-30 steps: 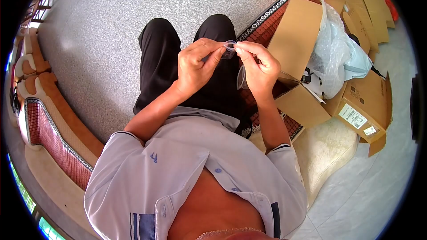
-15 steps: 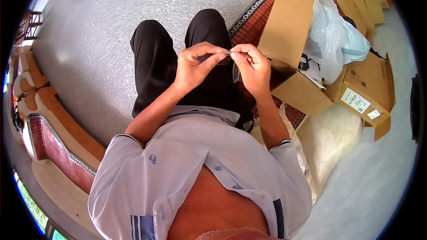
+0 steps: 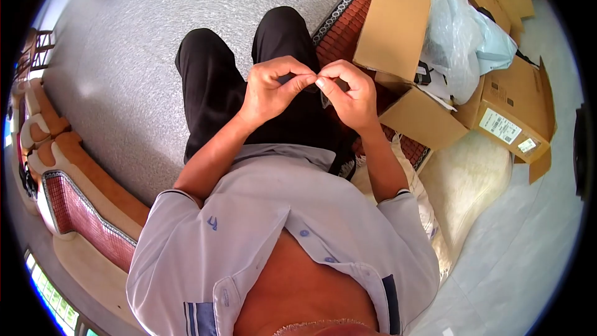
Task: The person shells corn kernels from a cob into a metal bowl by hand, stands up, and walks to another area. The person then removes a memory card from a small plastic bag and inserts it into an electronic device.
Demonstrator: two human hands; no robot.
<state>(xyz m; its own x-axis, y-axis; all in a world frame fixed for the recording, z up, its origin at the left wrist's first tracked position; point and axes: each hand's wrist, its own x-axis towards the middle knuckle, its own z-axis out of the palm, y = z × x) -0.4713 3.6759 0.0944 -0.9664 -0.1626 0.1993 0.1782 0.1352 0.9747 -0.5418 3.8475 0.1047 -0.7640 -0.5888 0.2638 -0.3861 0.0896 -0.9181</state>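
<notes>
My left hand (image 3: 273, 90) and my right hand (image 3: 349, 94) meet fingertip to fingertip above my dark trousers (image 3: 280, 37). Each hand is pinched, thumb against index finger. Between them is a small clear piece, mostly hidden by the fingers. A bit of clear, loop-like material (image 3: 324, 98) shows just below the right fingertips; its full shape cannot be made out.
On the right, an open cardboard box (image 3: 395, 18) lies on a red woven mat (image 3: 351, 31), beside crumpled clear plastic wrap (image 3: 457, 50) and a labelled carton (image 3: 513, 109). A cream cushion (image 3: 472, 186) is below. A wooden sofa (image 3: 93, 177) curves along the left.
Both hands have drawn closer, and the clear loops seen between and below the fingers are now mostly hidden. The view has shifted, with boxes and mat sitting higher in the frame.
</notes>
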